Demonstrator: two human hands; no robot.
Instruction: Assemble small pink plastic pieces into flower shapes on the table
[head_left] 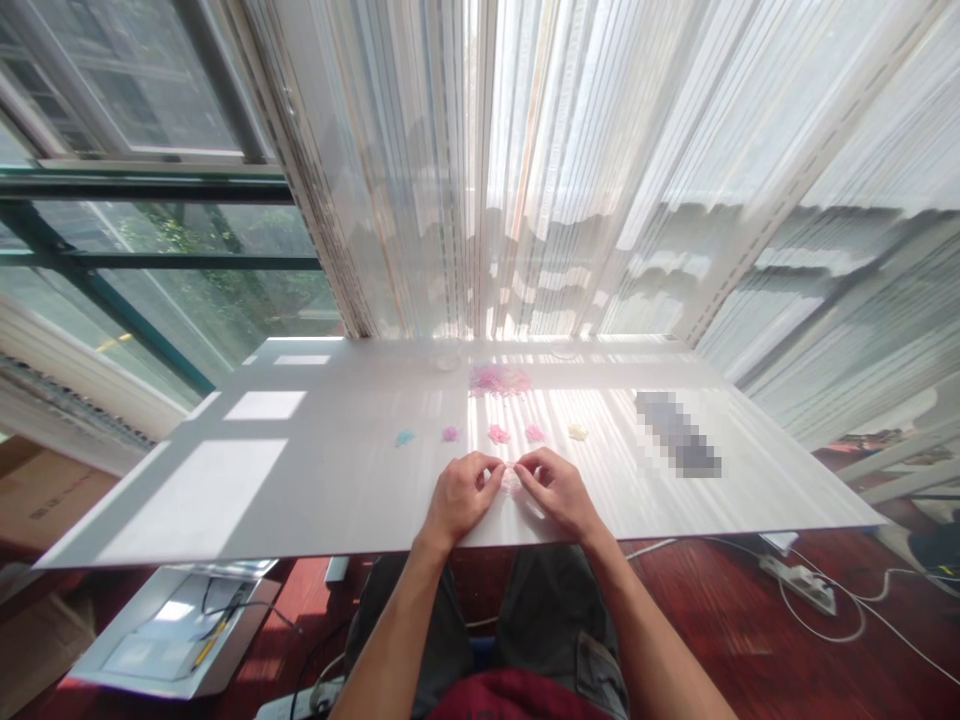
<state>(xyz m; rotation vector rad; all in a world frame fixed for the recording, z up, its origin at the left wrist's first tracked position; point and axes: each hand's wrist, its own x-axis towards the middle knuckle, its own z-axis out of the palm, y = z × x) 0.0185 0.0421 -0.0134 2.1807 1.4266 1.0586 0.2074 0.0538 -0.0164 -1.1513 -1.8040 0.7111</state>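
Observation:
Both hands meet near the front edge of the white table (360, 500). My left hand (465, 492) is closed, thumb and fingertips pinched together; what it holds is too small to name. My right hand (553, 488) is pinched likewise, its fingertips close to the left ones. Between and just below them lies a small pale pink pile (511, 480). Beyond the hands runs a row of little piles: blue (405, 437), purple-pink (450, 434), deep pink (499, 434), pink (534, 433) and pale yellow (577, 432). Farther back sits a larger mixed pink heap (499, 380).
A clear round object (448, 358) stands near the table's back edge. A blurred-out dark object (679, 434) lies on the right. Striped curtains (480, 200) hang behind. Below are an open white box (176, 630) at left and a power strip (799, 583) with cables at right.

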